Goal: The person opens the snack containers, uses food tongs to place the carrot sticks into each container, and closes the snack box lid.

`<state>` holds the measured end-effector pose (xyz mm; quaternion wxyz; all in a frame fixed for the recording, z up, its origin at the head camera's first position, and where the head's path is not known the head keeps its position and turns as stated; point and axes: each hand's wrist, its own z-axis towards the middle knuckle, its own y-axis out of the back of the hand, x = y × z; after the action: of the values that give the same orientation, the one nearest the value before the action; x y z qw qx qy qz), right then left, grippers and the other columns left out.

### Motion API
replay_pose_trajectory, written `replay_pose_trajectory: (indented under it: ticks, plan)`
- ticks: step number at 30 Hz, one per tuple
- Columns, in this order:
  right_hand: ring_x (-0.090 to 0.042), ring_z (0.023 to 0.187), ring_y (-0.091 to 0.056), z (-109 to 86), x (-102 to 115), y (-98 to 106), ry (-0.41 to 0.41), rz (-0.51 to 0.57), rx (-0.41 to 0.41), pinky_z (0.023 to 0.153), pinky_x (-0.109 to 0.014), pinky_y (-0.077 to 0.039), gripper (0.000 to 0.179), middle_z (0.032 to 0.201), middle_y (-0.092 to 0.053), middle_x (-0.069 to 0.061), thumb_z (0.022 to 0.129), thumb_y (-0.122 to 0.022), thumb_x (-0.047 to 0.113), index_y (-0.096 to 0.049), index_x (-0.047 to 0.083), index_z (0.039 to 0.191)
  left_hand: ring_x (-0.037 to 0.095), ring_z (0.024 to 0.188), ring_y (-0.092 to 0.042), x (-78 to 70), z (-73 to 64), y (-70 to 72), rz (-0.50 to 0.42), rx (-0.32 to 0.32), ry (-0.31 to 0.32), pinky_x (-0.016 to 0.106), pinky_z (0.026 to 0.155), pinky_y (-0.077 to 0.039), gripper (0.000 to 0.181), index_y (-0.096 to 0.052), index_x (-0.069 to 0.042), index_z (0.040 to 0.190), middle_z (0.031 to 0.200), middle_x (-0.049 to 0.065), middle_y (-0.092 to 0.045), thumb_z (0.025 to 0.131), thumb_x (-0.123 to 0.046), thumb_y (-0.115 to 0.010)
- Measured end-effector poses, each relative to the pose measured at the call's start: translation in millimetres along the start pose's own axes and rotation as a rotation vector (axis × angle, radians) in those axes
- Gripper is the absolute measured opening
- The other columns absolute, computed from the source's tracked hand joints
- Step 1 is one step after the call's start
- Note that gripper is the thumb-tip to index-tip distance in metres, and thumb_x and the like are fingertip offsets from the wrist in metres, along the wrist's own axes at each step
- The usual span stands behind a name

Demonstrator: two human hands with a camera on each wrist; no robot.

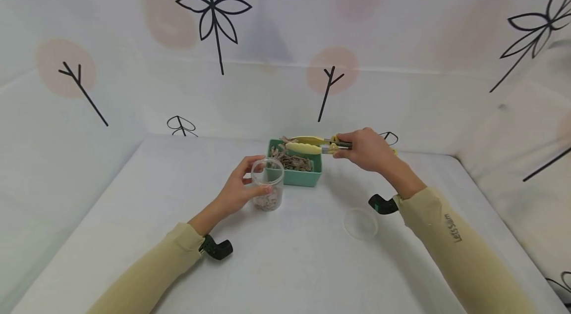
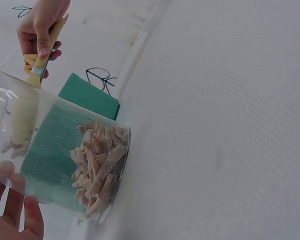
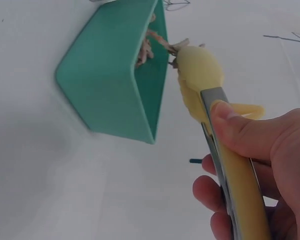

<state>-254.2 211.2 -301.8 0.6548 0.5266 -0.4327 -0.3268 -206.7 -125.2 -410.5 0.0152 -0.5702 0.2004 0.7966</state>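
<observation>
Your left hand (image 1: 237,186) holds a clear plastic cup (image 1: 275,194), thumb on the near side and fingers curled round the far side; the cup stands upright on the white-covered table (image 1: 290,269), brownish, pale-dusted strips (image 2: 101,167) piled at its bottom. Just behind it and to its right sits the teal rectangular container (image 1: 300,178), holding more of the same strips (image 1: 295,162); whether cup and container touch, you cannot tell from here. Your right hand (image 1: 369,149) is clamped round the handles of the yellow-tipped tongs (image 1: 304,148), thumb on one arm and fingers wrapped about the other. The tongs reach leftward over the container, with a few strips (image 3: 179,46) at their tips. A clear round lid (image 1: 360,224) lies flat on the table, nearer you and right of the cup.
</observation>
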Motion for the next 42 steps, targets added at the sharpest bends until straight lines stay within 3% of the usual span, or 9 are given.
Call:
replay_pose_trajectory:
  ticks: [11,17,25,32,42]
  plan:
    - [-0.022,0.081,-0.059,-7.9,1.9,17.2,-0.022,0.115,-0.017,0.068,-0.035,-0.049,0.053,0.111,-0.071,-0.014,0.092,-0.074,0.026,-0.06,0.0,0.136,0.034,0.129,-0.043,-1.5,-0.9,0.6,-0.016,0.013,0.018,0.058,0.103,-0.036,0.075,-0.04,-0.013,0.149,0.14,0.018,-0.049,0.086,-0.01,-0.079]
    - [-0.02,0.08,-0.059,-19.5,8.1,26.2,0.029,0.185,-0.047,0.068,-0.035,-0.048,0.05,0.108,-0.072,-0.013,0.091,-0.075,0.023,-0.062,-0.001,0.133,0.041,0.129,-0.041,-3.2,-0.1,-0.4,-0.015,0.013,0.032,0.06,0.102,-0.035,0.076,-0.037,-0.007,0.15,0.141,0.026,-0.046,0.085,-0.002,-0.077]
    - [-0.017,0.078,-0.06,-35.7,27.7,34.7,0.087,0.223,-0.054,0.061,-0.031,-0.046,0.054,0.11,-0.072,-0.015,0.089,-0.077,0.024,-0.061,-0.002,0.134,0.04,0.127,-0.042,-31.8,-7.6,-0.7,-0.013,0.012,0.038,0.059,0.103,-0.036,0.07,-0.04,-0.005,0.146,0.138,0.027,-0.047,0.086,-0.003,-0.077]
    - [-0.014,0.071,-0.056,-40.7,41.4,29.5,0.143,0.219,-0.03,0.056,-0.028,-0.041,0.055,0.112,-0.072,-0.012,0.087,-0.08,0.022,-0.062,0.0,0.133,0.029,0.128,-0.043,-0.7,-0.6,0.9,0.005,0.005,0.041,0.053,0.104,-0.038,0.072,-0.042,-0.018,0.145,0.137,0.011,-0.05,0.084,-0.013,-0.081]
    - [-0.009,0.064,-0.053,-39.3,43.1,12.5,0.207,0.169,0.015,0.055,-0.028,-0.04,0.057,0.108,-0.073,-0.009,0.086,-0.08,0.025,-0.061,0.0,0.134,0.031,0.127,-0.044,-0.7,-0.4,0.2,0.008,0.005,0.053,0.053,0.103,-0.037,0.076,-0.039,-0.014,0.148,0.136,0.012,-0.05,0.085,-0.009,-0.08]
